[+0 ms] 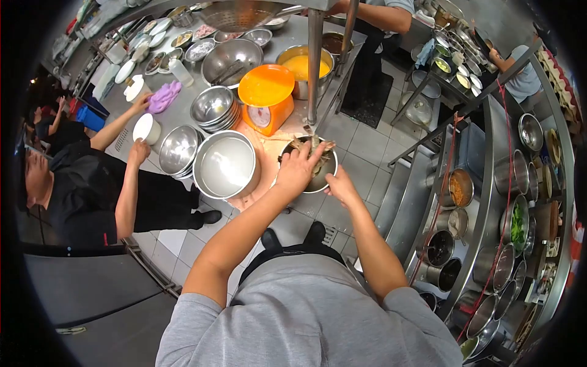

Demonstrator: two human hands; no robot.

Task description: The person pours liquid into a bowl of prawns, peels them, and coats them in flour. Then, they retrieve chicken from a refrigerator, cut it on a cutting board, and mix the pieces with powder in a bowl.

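Observation:
My left hand (297, 167) is over a metal bowl (329, 166), its fingers on a clump of greyish-brown pieces that look like raw prawns (315, 144). Some of these stick up past the fingertips; the fingers hide part of the bowl's inside. With my right hand (343, 188) I grip the bowl's right rim. Just beyond stands an orange kitchen scale (259, 117) with a round dial and an orange pan (266, 84) on top. Left of my left forearm is a large metal pot (227, 164) of cloudy liquid.
Stacked metal bowls (214, 109) stand behind the pot. A steel post (314, 67) rises close beyond my bowl, beside a pot of yellow liquid (309, 66). At left, a co-worker (79, 189) holds a white container (147, 129). Shelves of pots (460, 187) line the right.

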